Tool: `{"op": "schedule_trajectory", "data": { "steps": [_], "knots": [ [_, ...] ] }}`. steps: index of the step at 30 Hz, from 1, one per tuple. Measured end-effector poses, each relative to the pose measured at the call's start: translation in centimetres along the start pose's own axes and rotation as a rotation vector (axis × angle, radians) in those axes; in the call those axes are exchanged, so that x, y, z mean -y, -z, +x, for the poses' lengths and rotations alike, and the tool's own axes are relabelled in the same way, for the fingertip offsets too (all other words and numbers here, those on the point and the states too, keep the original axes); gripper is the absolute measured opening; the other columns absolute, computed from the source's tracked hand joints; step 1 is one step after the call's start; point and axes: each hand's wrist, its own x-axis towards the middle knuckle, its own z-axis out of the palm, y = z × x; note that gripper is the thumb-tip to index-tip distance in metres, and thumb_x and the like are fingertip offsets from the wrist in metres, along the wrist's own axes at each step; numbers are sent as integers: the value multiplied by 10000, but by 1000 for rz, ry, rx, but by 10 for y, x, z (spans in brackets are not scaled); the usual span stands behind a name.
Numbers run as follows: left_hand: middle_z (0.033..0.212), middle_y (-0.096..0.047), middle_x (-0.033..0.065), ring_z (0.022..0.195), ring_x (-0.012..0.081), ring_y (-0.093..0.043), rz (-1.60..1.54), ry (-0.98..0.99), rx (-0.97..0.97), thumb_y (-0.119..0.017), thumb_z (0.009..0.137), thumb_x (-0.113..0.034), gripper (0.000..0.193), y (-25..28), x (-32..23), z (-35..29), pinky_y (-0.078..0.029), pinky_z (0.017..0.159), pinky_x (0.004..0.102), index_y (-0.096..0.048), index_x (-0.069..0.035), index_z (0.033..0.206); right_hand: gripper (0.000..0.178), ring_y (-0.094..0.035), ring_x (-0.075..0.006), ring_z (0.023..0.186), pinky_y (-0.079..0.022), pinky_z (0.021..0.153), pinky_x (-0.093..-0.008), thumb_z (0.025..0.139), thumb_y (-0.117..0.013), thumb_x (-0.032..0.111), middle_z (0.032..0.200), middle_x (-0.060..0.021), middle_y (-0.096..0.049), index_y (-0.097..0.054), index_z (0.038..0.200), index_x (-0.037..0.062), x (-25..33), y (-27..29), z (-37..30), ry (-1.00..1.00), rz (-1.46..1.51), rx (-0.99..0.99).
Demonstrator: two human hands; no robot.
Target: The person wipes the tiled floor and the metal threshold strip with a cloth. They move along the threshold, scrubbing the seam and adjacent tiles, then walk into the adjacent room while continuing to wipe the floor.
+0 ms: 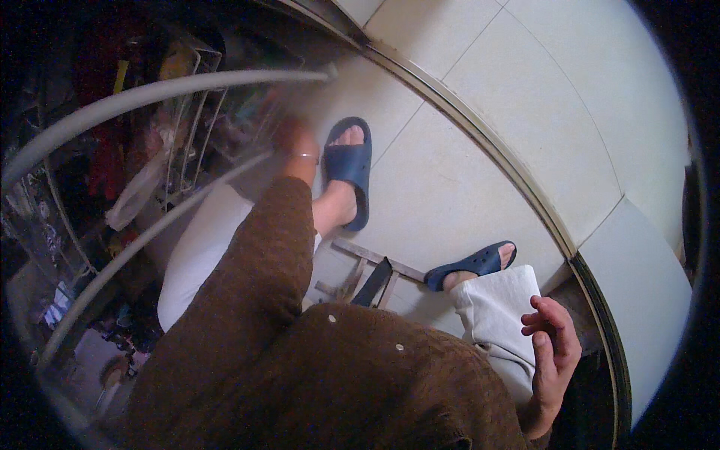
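My left hand (298, 136), smeared by motion, reaches forward beside a shelf rack (196, 135) on the left. Its fingers cannot be made out, nor whether they hold anything. A thin band (301, 155) circles that wrist. Just left of the hand run a pale curved pole (172, 88) and a lower pale bar (146, 236). My right hand (555, 341) hangs over my right thigh near the white trouser leg (499, 307). Its fingers are loosely bent and apart from the thumb, with nothing between them.
Dim clutter fills the rack, with a clear plastic bag (139, 196) among it. Blue slides (349, 169) are on my feet, on a tiled floor (420, 195). A low stool frame (379, 274) is below me. A metal door track (480, 124) curves across the floor ahead and right.
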Motion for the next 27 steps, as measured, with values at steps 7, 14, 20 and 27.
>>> {"op": "schedule_trajectory", "data": {
  "steps": [7,14,20,27],
  "knots": [
    [1015,-659,202,956,333,-642,253,-218,2,-696,733,-137,252,-26,18,-26,-489,892,406,-694,-28,960,362,-595,-157,885,-487,747,-278,905,-565,201,1148,-127,-587,-554,1189,-23,8,-2,-4,57,15,43],
    [1099,-629,211,1012,345,-616,-85,-288,369,-737,682,-166,387,2,32,-23,-488,893,417,-659,-50,1042,320,-608,-207,903,-483,790,-307,848,-540,64,1179,-163,-568,-568,1152,-34,14,2,-7,14,50,20],
    [1043,-656,170,953,315,-641,-226,83,-83,-628,793,-305,322,38,-34,-12,-506,812,414,-682,-60,996,349,-600,-169,885,-487,751,-281,883,-568,163,1165,-137,-580,-559,1179,-21,5,1,-6,-3,32,-2],
    [1073,-651,186,1019,328,-616,-366,75,-227,-672,720,-263,355,-34,17,38,-480,885,378,-670,-21,979,354,-600,-169,865,-491,745,-289,893,-559,207,1160,-145,-580,-569,1163,-22,16,3,-4,58,50,35]
  ]
}}
